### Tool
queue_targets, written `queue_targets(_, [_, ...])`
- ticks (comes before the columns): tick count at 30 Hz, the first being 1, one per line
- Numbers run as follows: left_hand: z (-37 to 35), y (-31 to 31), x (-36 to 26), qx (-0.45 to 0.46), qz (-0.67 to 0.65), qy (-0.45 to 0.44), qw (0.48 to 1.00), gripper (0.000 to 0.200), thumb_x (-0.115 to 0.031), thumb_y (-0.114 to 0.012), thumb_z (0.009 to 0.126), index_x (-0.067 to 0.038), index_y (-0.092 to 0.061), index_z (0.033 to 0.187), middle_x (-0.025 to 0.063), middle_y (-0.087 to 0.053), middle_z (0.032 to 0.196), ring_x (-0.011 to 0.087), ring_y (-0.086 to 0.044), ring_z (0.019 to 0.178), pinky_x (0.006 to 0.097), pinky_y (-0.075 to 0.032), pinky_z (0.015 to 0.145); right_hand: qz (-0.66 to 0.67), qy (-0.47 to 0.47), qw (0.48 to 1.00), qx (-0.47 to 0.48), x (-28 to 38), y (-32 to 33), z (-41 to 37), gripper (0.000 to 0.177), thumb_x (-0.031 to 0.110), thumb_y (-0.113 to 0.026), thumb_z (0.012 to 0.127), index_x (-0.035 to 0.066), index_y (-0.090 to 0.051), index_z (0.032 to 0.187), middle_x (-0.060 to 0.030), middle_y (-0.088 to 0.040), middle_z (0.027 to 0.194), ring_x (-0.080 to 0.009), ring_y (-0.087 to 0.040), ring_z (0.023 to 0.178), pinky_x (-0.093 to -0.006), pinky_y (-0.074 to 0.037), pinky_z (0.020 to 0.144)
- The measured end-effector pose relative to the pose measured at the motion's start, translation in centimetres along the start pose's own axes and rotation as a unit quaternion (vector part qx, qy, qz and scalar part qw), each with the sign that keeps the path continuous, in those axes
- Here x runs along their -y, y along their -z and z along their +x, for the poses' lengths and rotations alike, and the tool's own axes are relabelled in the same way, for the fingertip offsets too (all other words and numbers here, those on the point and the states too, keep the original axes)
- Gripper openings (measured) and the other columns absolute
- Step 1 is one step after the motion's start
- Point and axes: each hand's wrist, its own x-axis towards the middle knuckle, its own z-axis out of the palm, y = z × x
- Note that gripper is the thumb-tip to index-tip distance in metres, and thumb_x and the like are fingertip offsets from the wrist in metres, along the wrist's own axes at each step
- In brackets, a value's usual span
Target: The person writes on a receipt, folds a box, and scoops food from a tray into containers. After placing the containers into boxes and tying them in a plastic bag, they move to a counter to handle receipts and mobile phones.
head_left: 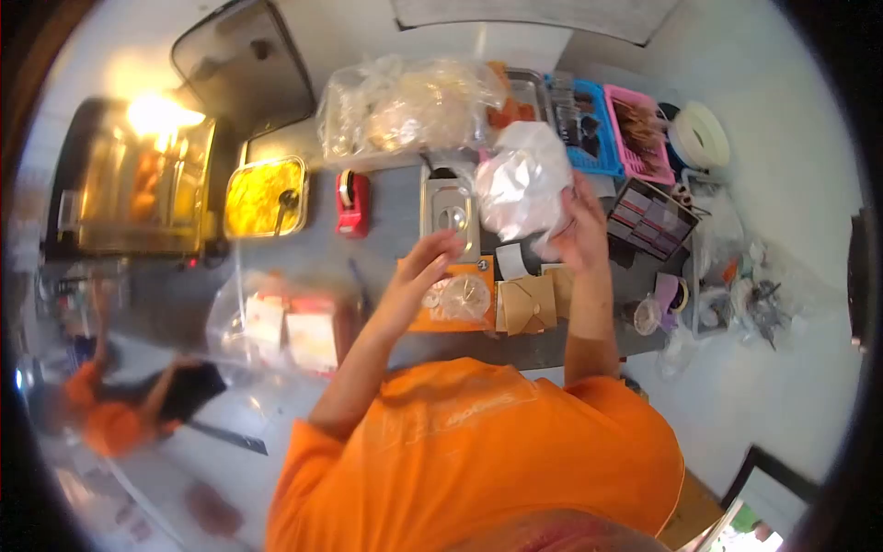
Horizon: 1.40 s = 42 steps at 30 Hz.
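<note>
My right hand [581,225] is closed on the side of a crumpled whitish plastic bag [524,179], held up over the counter. My left hand [425,271] is raised over the counter with its fingers apart and nothing in it. Beyond the left hand lies a steel container with a lid [449,216]. Under and beside the hands are an orange printed sheet [425,319], a clear plastic cup [464,297] and a brown cardboard box [529,305].
A red tape dispenser [352,207] and a tray of yellow food [265,198] stand at the left, near a lit glass cabinet [143,193]. Blue [607,164] and pink baskets [667,173] stand at the back right. A person in orange [115,425] is at the lower left.
</note>
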Motion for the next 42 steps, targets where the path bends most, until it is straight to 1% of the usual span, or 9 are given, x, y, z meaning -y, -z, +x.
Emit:
queue_targets(13, [-5.3,2.4,0.1,0.045,-0.295,-0.038,0.954,0.047,-0.033,-0.046,0.096,-0.006,-0.038,0.133,0.0121,-0.053,0.124,0.0275,-0.054,0.114,0.0459,-0.049,0.093,-0.105,0.092,0.986,0.086,-5.0,-6.1,-8.4,0.011,-0.001,-0.067,0.079,0.001,-0.063,0.088,-0.0064,-0.061,0.095,-0.0092,-0.056,0.085,-0.0213,-0.044,0.070])
queue_targets(17, [-8.2,6.0,4.7,-0.058,0.216,-0.252,0.942,0.048,-0.034,-0.050,0.094,-0.008,-0.040,0.133,0.0073,-0.054,0.120,0.0226,-0.057,0.106,0.0435,-0.050,0.092,-0.305,0.084,0.933,0.170,-7.2,-8.7,-10.5,0.006,0.000,-0.056,0.087,0.000,-0.060,0.091,-0.0084,-0.061,0.100,-0.0147,-0.056,0.090,-0.0248,-0.044,0.077])
queue_targets(19, [-10.7,5.0,2.0,-0.086,-0.239,0.001,0.967,0.044,-0.028,-0.051,0.094,-0.008,-0.042,0.133,0.0061,-0.053,0.120,0.0222,-0.056,0.106,0.0455,-0.050,0.089,-0.419,0.131,0.874,0.207,-9.1,-8.8,-10.8,0.015,0.003,-0.062,0.085,0.001,-0.063,0.099,-0.0071,-0.064,0.095,-0.0095,-0.056,0.083,-0.0208,-0.044,0.075])
queue_targets(29, [-15.2,9.3,2.9,-0.116,-0.290,-0.011,0.950,0.041,-0.028,-0.045,0.096,-0.010,-0.038,0.132,0.0115,-0.049,0.127,0.0291,-0.049,0.118,0.0514,-0.044,0.094,0.036,0.087,0.995,0.044,-9.3,-15.0,-14.1,0.020,0.019,-0.047,0.096,0.004,-0.053,0.108,-0.0072,-0.060,0.102,-0.0133,-0.057,0.095,-0.0246,-0.046,0.082])
queue_targets(31, [-15.4,9.9,2.6,-0.084,-0.388,-0.079,0.914,0.042,-0.029,-0.044,0.096,-0.007,-0.038,0.131,0.0127,-0.050,0.125,0.0293,-0.050,0.116,0.0489,-0.045,0.092,0.077,-0.055,0.939,0.330,-7.7,-11.0,-12.5,0.029,0.027,-0.045,0.097,0.002,-0.054,0.110,-0.0067,-0.062,0.094,-0.0131,-0.060,0.087,-0.0259,-0.049,0.074])
queue_targets(33, [-16.0,10.2,2.3,-0.083,-0.392,-0.087,0.912,0.043,-0.029,-0.044,0.096,-0.005,-0.038,0.131,0.0134,-0.052,0.123,0.0299,-0.051,0.115,0.0474,-0.045,0.092,-0.233,0.065,0.933,0.265,-7.8,-12.4,-13.9,0.027,0.033,-0.053,0.092,0.008,-0.061,0.102,-0.0064,-0.061,0.076,-0.0135,-0.060,0.065,-0.0255,-0.048,0.060])
queue_targets(34, [-16.1,10.4,2.2,-0.091,-0.376,-0.085,0.918,0.042,-0.029,-0.044,0.096,-0.006,-0.038,0.131,0.0130,-0.052,0.123,0.0301,-0.052,0.114,0.0471,-0.044,0.092,-0.618,0.251,0.728,0.156,-9.0,-14.1,-13.3,0.021,0.027,-0.057,0.091,0.009,-0.063,0.100,-0.0023,-0.058,0.063,-0.0106,-0.055,0.051,-0.0227,-0.044,0.050])
queue_targets(39, [-17.6,10.3,2.5,-0.176,0.054,-0.133,0.974,0.046,-0.031,-0.049,0.094,-0.006,-0.040,0.132,0.0099,-0.052,0.124,0.0274,-0.052,0.114,0.0436,-0.044,0.094,-0.489,-0.041,0.847,0.204,-11.5,-17.2,-16.8,0.019,0.015,-0.066,0.084,0.004,-0.065,0.100,-0.0035,-0.067,0.077,-0.0068,-0.058,0.064,-0.0193,-0.044,0.056])
queue_targets(42, [-16.9,10.5,3.3,-0.125,-0.337,-0.090,0.929,0.044,-0.032,-0.050,0.094,-0.006,-0.042,0.129,0.0086,-0.055,0.118,0.0235,-0.058,0.105,0.0400,-0.052,0.086,-0.468,0.047,0.854,0.225,-13.3,-16.3,-15.8,0.013,0.008,-0.065,0.083,-0.002,-0.067,0.090,-0.0008,-0.065,0.076,-0.0050,-0.055,0.066,-0.0197,-0.043,0.060])
